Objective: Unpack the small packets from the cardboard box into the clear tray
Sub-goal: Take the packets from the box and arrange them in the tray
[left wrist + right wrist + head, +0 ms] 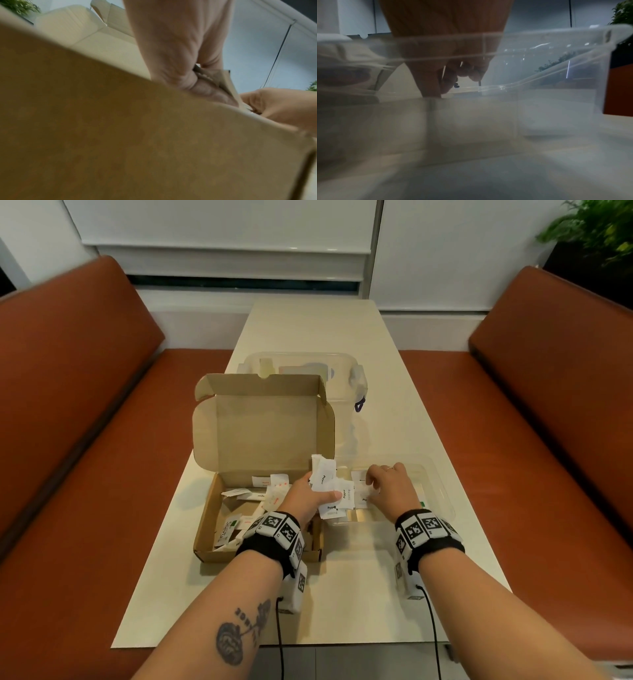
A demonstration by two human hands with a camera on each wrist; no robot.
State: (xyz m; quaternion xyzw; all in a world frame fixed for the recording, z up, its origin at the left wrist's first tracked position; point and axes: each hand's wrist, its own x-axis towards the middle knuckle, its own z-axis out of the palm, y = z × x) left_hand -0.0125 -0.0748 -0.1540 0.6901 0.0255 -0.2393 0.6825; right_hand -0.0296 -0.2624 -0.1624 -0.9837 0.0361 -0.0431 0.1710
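The open cardboard box [205, 530] lies left of centre with its lid up and several white packets [263, 498] inside. My left hand [325, 489] grips a bundle of white packets [323, 474] above the box's right edge, next to the clear tray [442, 491]. The left wrist view shows the box wall [120, 135] close up, and my left hand [205, 83] curled round the bundle [226, 81]. My right hand [371, 486] is inside the tray, fingers curled onto a packet [364, 494] on its floor. Through the tray wall [556, 67] my right hand [453, 75] shows blurred.
A clear lidded container [356, 378] stands behind the box on the cream table [376, 594]. Orange bench seats [85, 440] run along both sides. Black cables [433, 628] trail from my wrist bands toward the table's near edge. A plant [596, 231] stands at the far right.
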